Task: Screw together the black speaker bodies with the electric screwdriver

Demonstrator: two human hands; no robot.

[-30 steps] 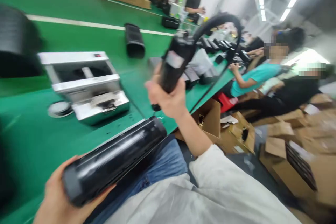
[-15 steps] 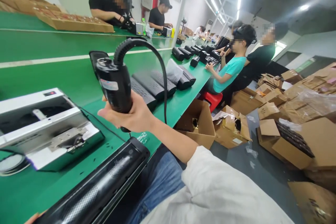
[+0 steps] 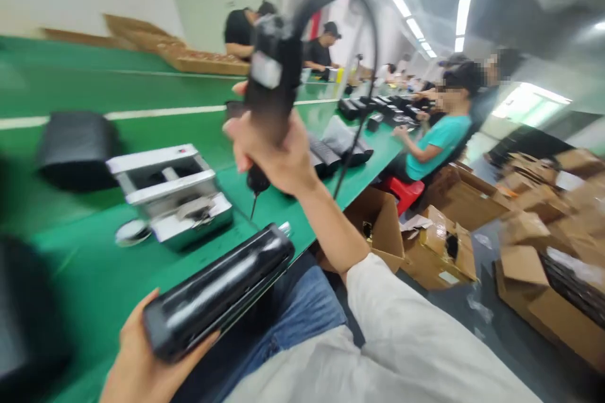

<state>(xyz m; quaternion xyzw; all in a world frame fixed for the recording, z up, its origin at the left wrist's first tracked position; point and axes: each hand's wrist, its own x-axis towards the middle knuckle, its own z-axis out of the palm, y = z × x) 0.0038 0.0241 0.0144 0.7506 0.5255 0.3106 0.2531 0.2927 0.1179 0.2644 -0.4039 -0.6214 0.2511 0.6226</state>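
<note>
The left hand (image 3: 142,352) cradles a black casing (image 3: 217,289) on curled fingers above the lap; the right hand (image 3: 269,151) grips an electric screwdriver (image 3: 274,69) closed-fisted, its bit (image 3: 253,208) apart from the casing, no driving underway.

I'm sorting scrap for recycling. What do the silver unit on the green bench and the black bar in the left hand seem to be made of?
The silver unit looks like sheet metal, perhaps stainless steel, going by its pale, reflective folded panels. The black bar in the left hand has a smooth, glossy finish with streaky highlights; it could be plastic or coated metal, and the blur leaves that open.
</note>
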